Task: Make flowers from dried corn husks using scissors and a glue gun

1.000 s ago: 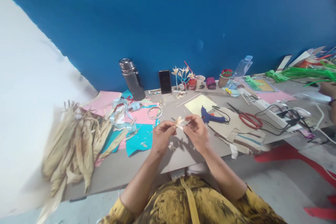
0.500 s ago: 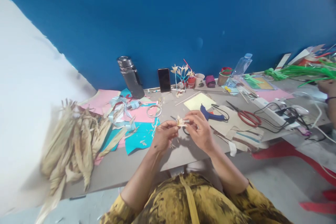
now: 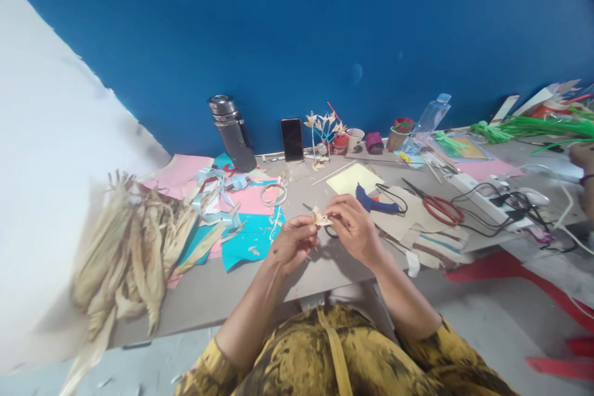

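Note:
Between my two hands, over the front of the table, is a small cream flower [image 3: 320, 217] that looks made of dried corn husk. My left hand [image 3: 296, 240] pinches it low on its left side. The fingertips of my right hand [image 3: 355, 228] close on its petals from the right. Under my hands lies a dark-handled tool, mostly hidden. A blue glue gun [image 3: 377, 202] rests just beyond my right hand. Similar husk flowers [image 3: 325, 122] on pale blue stems stand upright at the back, by the wall.
Dried corn husks [image 3: 134, 253] heap at the left, beside pink and turquoise paper [image 3: 250, 241]. A grey flask [image 3: 231, 136] and a phone [image 3: 292, 140] stand behind. To the right are red-handled scissors [image 3: 440, 209], a power strip [image 3: 492, 201] with cables, and another person's hand [image 3: 583, 158].
My right fingertips have shifted slightly on the flower's petals, and the flower has turned a little. Both hands keep their pinch; the view has moved slightly.

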Demonstrator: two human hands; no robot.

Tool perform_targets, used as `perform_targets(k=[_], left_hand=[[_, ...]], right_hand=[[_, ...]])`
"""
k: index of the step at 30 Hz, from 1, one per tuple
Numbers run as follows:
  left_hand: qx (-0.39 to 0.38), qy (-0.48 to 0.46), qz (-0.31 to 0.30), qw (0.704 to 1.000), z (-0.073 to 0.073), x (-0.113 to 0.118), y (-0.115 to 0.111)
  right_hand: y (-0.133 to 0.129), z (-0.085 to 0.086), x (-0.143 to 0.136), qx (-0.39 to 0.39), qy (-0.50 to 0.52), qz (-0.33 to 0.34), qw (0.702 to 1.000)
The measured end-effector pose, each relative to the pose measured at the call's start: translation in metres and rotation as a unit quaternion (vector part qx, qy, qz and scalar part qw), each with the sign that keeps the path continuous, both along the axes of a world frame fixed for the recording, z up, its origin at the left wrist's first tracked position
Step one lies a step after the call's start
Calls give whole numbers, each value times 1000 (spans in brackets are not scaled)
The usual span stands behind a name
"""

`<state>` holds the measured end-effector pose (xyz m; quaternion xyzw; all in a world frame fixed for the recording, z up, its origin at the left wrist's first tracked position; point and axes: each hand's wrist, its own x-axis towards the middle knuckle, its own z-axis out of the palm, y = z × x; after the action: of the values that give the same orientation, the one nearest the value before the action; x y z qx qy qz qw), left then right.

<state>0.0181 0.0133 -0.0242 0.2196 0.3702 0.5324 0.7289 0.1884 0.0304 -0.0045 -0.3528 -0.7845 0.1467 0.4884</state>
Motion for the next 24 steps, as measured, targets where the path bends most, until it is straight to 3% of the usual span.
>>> perform_targets(k=[24], left_hand=[[-7, -70, -32, 997, -5, -4, -2]], right_hand=[[1, 3, 0, 41, -51, -19, 998]])
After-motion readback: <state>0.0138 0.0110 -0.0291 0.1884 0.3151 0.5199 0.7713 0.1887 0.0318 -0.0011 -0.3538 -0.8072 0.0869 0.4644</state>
